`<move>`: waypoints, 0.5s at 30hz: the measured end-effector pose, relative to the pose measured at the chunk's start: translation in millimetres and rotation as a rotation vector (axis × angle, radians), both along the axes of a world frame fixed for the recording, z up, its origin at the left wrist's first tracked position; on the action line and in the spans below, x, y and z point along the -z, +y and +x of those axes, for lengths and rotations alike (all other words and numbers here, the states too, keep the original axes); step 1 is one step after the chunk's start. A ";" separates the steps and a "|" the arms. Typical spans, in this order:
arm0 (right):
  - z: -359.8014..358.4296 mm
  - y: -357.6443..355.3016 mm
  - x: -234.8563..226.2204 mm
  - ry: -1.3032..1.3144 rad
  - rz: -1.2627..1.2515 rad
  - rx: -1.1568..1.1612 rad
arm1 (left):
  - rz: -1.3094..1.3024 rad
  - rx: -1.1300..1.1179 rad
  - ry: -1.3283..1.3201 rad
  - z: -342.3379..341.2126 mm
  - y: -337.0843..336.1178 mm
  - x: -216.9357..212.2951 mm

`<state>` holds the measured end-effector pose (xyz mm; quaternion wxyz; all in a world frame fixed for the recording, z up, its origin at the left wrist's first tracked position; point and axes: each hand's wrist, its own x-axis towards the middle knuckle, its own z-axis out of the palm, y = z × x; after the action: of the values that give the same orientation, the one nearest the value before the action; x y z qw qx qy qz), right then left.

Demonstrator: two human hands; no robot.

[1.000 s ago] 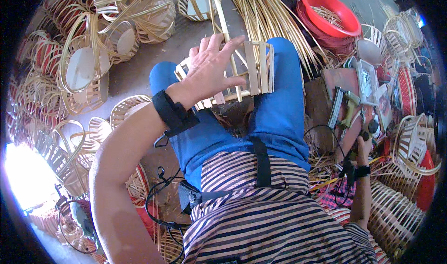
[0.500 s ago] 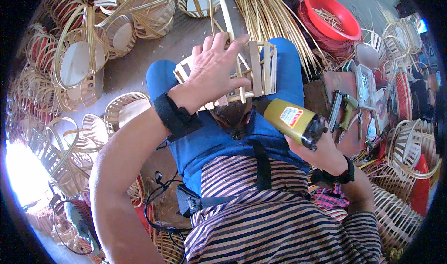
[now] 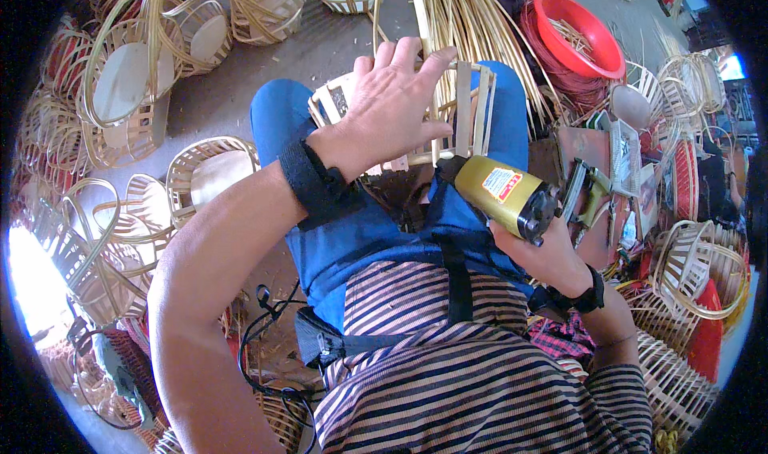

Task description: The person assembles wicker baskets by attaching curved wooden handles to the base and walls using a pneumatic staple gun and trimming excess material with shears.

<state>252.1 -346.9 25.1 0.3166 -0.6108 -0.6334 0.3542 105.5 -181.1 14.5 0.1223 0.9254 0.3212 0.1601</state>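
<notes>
Left hand pressing a half-made basket on the lap, right hand gripping a yellow nail gun.

The left hand (image 3: pixel 396 106) lies flat on the slatted bamboo basket (image 3: pixel 464 110) resting on the knees in blue trousers (image 3: pixel 352 238), fingers (image 3: pixel 436 62) slightly spread over its rim. The right hand (image 3: pixel 544 254) is wrapped around the nail gun (image 3: pixel 504 194), whose nose sits just beside the basket's lower edge. Finished baskets (image 3: pixel 120 94) crowd the floor on the left; a red bowl (image 3: pixel 580 30) stands farther off to the right.
</notes>
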 end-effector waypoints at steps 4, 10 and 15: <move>-3.5 1.3 2.9 0.076 -0.006 0.085 | 0.020 -0.007 0.002 0.6 -0.1 3.2; -1.7 3.1 -4.8 -0.012 -0.081 0.035 | 0.028 0.003 0.014 1.3 1.2 3.5; -1.1 7.3 -3.2 -0.019 -0.106 -0.015 | 0.039 -0.013 0.046 0.7 1.2 1.5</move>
<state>251.0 -339.6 28.3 0.2750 -0.6252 -0.6216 0.3836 106.2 -180.0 13.0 0.0957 0.9289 0.3267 0.1456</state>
